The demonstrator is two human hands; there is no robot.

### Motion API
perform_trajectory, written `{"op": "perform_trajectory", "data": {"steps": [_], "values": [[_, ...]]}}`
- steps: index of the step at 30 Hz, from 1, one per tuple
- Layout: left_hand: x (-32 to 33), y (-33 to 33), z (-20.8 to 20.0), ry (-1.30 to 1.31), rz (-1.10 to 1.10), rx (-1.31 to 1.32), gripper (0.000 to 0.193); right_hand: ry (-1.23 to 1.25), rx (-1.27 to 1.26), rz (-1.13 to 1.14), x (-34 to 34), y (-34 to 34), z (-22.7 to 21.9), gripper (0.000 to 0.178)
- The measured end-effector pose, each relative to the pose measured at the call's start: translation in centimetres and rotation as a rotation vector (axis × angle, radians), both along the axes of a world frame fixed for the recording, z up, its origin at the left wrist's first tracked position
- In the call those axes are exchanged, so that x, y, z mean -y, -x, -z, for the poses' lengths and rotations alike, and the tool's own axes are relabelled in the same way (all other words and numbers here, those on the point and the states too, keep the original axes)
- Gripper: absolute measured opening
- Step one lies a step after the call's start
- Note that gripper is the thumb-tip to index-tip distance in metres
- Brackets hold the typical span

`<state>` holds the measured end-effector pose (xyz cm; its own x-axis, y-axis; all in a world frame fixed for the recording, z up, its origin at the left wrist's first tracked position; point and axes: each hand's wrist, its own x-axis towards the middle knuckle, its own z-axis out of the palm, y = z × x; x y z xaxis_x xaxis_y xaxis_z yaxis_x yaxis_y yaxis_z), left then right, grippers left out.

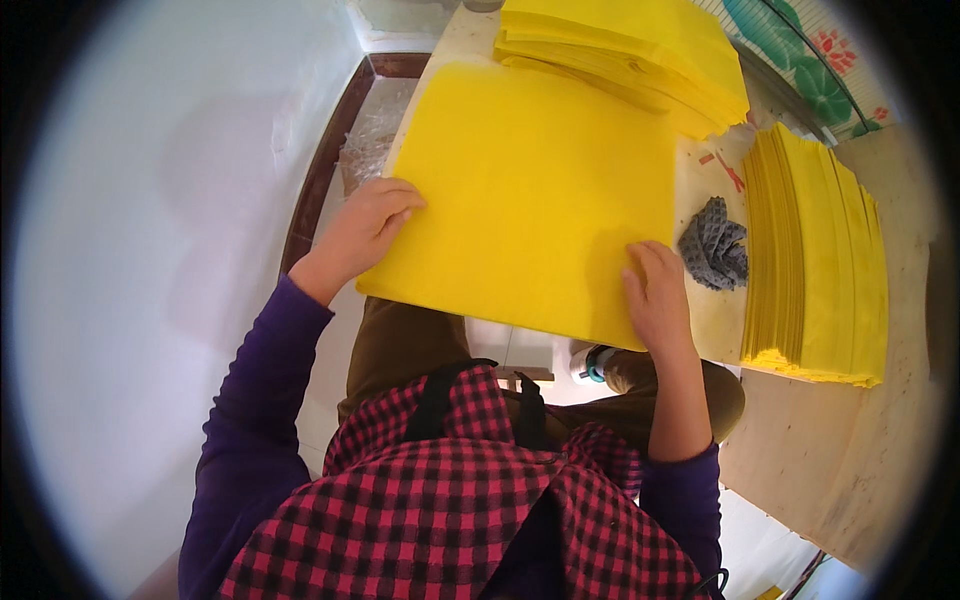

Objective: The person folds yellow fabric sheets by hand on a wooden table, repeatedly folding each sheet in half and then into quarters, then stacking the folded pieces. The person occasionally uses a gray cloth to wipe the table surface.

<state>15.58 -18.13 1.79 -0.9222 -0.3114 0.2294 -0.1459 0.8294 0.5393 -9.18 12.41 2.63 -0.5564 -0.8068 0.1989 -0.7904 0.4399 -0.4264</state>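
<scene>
"Where's the yellow sheet?"

"Flat on the table, in front of the person. One yellow stack sits at its far edge, a second stack to its right, past a gray rag."

"And the grip?"

"The left hand curls at the left edge; the right hand rests near the right. Whether either pinches it, I can't tell."

"How far along?"

"Seemingly spread out, no fold across it. Which stack is finished or waiting isn't shown."

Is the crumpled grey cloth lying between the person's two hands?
No, the grey cloth lies to the right of the right hand, near a yellow stack.
</scene>
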Motion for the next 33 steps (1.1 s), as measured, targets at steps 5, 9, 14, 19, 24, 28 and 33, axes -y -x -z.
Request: {"op": "perform_trajectory", "data": {"steps": [5, 9, 14, 19, 24, 28, 33], "values": [[0.7, 0.7, -0.8, -0.020, -0.008, -0.109, 0.021, 0.103, 0.023, 0.019, 1.1, 1.2, -0.5, 0.030], [-0.3, -0.8, -0.7, 0.023, -0.032, -0.082, 0.026, 0.140, 0.079, 0.006, -1.1, 0.8, -0.6, 0.031], [-1.0, -1.6, 0.2, 0.004, -0.027, -0.088, 0.029, 0.139, 0.106, -0.003, -2.4, 0.5, 0.5, 0.032], [-0.7, -1.9, 0.6, 0.055, 0.009, -0.057, 0.033, 0.123, 0.078, -0.018, -2.5, 0.6, 0.7, 0.030], [-0.7, -2.3, 0.6, 0.128, 0.015, -0.050, 0.030, 0.121, -0.028, -0.063, -2.2, 0.5, 0.5, 0.025], [-1.1, -2.2, 0.5, 0.160, 0.004, -0.097, 0.023, 0.128, -0.089, -0.089, -2.0, 0.5, 0.4, 0.019], [-1.2, -2.2, 0.6, 0.182, 0.010, -0.137, 0.017, 0.140, -0.116, -0.102, -2.0, 0.5, 0.5, 0.015]]}}
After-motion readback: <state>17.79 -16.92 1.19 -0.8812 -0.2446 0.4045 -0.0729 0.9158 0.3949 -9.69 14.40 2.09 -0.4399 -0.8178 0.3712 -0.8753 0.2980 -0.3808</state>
